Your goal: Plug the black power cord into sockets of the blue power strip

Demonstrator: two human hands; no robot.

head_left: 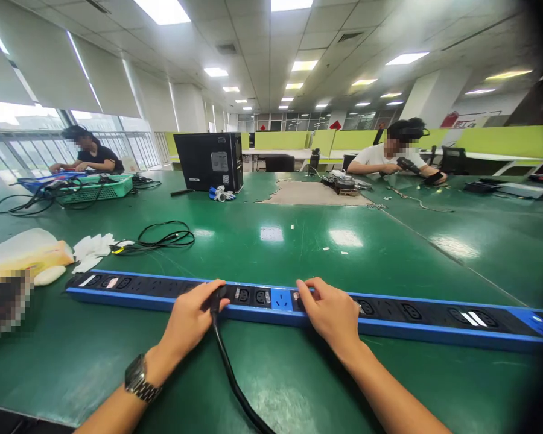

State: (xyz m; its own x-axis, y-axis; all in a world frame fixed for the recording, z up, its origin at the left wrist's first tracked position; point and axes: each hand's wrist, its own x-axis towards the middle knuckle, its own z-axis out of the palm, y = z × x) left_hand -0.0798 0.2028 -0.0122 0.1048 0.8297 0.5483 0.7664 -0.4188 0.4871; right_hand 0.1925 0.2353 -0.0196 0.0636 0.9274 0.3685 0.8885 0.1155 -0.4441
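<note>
A long blue and black power strip (411,313) lies across the green table in front of me. My left hand (190,319), with a wristwatch, is closed on a black plug (216,298) seated in one of the strip's sockets. Its black cable (235,380) runs down toward me. My right hand (330,310) rests on top of the strip just right of the middle, fingers curled down onto it, holding nothing I can see.
A coiled black cable (165,237) and white tissues (93,248) lie at the left with a yellow packet (31,256). A black computer case (210,161) stands farther back. Two other people sit at the far table, beside a green basket (97,188).
</note>
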